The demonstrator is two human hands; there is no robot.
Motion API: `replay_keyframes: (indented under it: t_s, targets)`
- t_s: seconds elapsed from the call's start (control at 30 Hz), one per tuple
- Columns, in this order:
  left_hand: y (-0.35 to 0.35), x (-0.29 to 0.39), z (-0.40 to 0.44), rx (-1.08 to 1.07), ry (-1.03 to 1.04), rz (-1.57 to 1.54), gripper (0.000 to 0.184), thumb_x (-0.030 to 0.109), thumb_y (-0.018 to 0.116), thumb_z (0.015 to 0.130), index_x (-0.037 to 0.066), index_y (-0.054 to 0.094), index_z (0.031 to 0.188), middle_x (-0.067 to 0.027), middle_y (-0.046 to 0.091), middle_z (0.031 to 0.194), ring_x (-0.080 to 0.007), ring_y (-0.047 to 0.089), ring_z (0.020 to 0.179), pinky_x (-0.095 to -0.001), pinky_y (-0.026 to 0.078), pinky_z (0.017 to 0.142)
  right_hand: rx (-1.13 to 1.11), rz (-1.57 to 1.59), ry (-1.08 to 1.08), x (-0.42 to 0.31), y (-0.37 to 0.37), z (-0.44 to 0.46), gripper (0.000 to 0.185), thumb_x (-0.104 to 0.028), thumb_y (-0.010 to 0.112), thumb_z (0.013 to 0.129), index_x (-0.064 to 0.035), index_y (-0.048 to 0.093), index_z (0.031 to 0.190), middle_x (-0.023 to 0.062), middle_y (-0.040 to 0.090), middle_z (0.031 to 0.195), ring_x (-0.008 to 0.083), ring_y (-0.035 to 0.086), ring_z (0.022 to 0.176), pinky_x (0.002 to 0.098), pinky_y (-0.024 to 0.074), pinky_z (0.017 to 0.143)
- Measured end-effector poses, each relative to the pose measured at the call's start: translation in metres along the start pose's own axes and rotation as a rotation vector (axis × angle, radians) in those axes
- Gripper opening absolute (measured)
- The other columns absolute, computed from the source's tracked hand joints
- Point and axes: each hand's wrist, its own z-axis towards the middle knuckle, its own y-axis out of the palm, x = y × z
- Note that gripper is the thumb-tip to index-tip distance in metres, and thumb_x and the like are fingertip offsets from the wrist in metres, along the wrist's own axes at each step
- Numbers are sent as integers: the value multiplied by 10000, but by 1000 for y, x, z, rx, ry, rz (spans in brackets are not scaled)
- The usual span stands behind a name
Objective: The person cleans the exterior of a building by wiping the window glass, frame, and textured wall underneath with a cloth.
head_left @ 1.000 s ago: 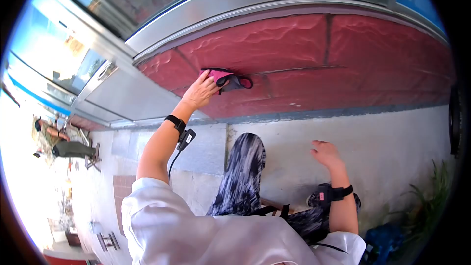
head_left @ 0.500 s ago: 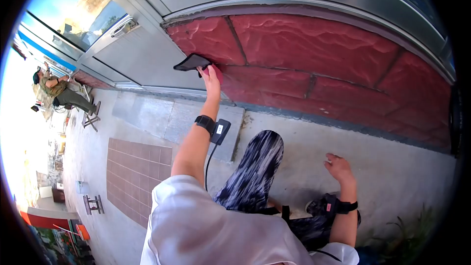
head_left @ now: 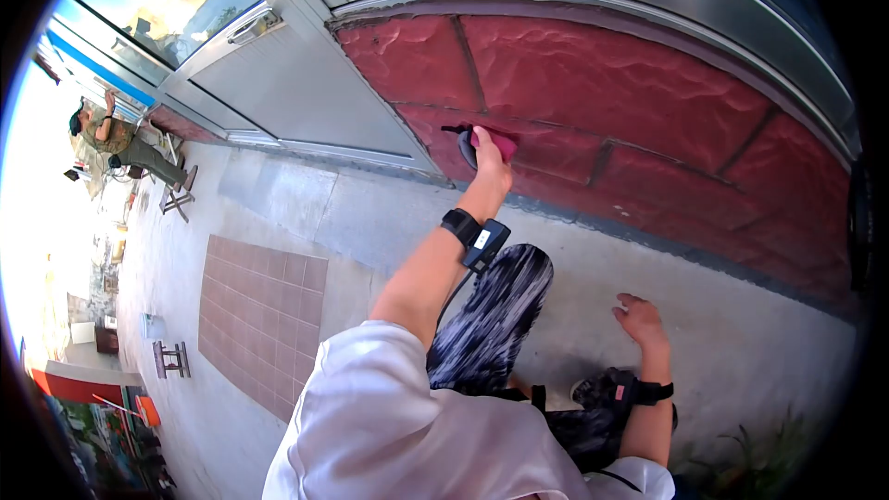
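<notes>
My left hand (head_left: 492, 163) is closed on a pink and dark cloth (head_left: 501, 143), pressed to the red stone-patterned wall (head_left: 593, 74) below the metal window frame. Part of the cloth hangs past the fingers on the left, and the palm hides some of it. My right hand (head_left: 639, 318) hovers over the concrete floor near my knee, with nothing in it and its fingers loosely apart. Each wrist has a black strap with a small box on it.
A metal door (head_left: 287, 83) stands left of the wall. Farther left, a person (head_left: 130, 143) is beside a folding stool (head_left: 178, 194). Brown tiles (head_left: 264, 315) lie in the floor, near a small stool (head_left: 172, 360) and a bucket (head_left: 152, 326). Plants (head_left: 755, 454) grow at the lower right.
My left hand and the cloth have moved along the wall, first left toward the door edge, then back right. The view has turned, showing more door and floor. My right hand has barely moved.
</notes>
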Motion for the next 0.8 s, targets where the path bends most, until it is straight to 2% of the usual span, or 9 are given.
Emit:
replay_keyframes:
  t_s: [0.1, 0.17, 0.23, 0.33, 0.4, 0.53, 0.63, 0.67, 0.8]
  targets:
    - [-26, 25, 30, -82, 17, -119, 702, 706, 330, 797, 227, 319, 1310, -1, 385, 1315, -215, 359, 1162, -460, 196, 1017, 8, 30, 44, -1, -6, -9, 344, -270, 564, 785, -80, 575, 1071, 168, 611, 998, 336, 579, 909, 419, 463, 788]
    - [-41, 60, 35, 48, 19, -170, 650, 693, 343, 806, 209, 426, 1231, 48, 498, 1190, -148, 487, 979, -314, 411, 812, 34, 49, 49, -1, -7, -13, 344, -266, 566, 785, -78, 573, 1072, 169, 611, 996, 337, 580, 906, 419, 464, 784]
    - [-58, 90, 46, 54, -2, -163, 661, 734, 326, 777, 208, 469, 1152, 36, 521, 1092, -144, 481, 869, -296, 410, 757, 43, 76, 73, 1, -3, -19, 344, -261, 569, 784, -76, 571, 1074, 170, 611, 994, 338, 580, 903, 419, 466, 781]
    - [-76, 107, 73, 73, 13, -84, 678, 747, 329, 763, 206, 443, 1156, 7, 496, 1081, -172, 457, 893, -354, 390, 799, 31, 52, 57, 2, -6, -21, 352, -258, 573, 782, -76, 566, 1083, 169, 611, 994, 338, 580, 905, 421, 467, 779]
    - [-73, 108, 63, 138, 24, 31, 815, 736, 239, 788, 170, 212, 1373, -76, 256, 1410, -290, 235, 1274, -529, 151, 1022, 6, -2, 67, -6, -11, -20, 349, -257, 569, 785, -78, 566, 1084, 168, 608, 1006, 339, 577, 911, 417, 467, 783]
    - [-64, 91, 45, 88, -152, -2, 840, 691, 263, 818, 115, 77, 1401, -127, 113, 1457, -334, 100, 1339, -568, 36, 1042, 23, 15, 24, -7, -11, -16, 338, -252, 564, 788, -81, 569, 1079, 168, 603, 1023, 336, 577, 916, 414, 467, 786]
    - [-65, 96, 54, 0, -112, 58, 792, 696, 286, 811, 171, 134, 1384, -86, 142, 1449, -323, 163, 1308, -568, 59, 1034, 9, 55, 10, 0, -6, -16, 341, -254, 559, 792, -87, 566, 1089, 159, 600, 1040, 327, 576, 928, 409, 466, 794]
    - [-56, 107, 33, -108, -104, 31, 823, 680, 275, 823, 159, 25, 1410, -121, -7, 1478, -323, 4, 1354, -568, 20, 1041, 21, 52, 24, 1, -6, -17, 348, -259, 559, 792, -86, 564, 1094, 152, 602, 1042, 322, 575, 936, 407, 464, 799]
    - [-39, 128, 6, -273, -64, -22, 914, 703, 295, 801, 107, -48, 1403, -139, -37, 1472, -331, -10, 1352, -539, 12, 1055, -20, 19, 59, -3, -9, -22, 362, -266, 558, 794, -81, 560, 1105, 140, 602, 1052, 314, 572, 950, 405, 461, 805]
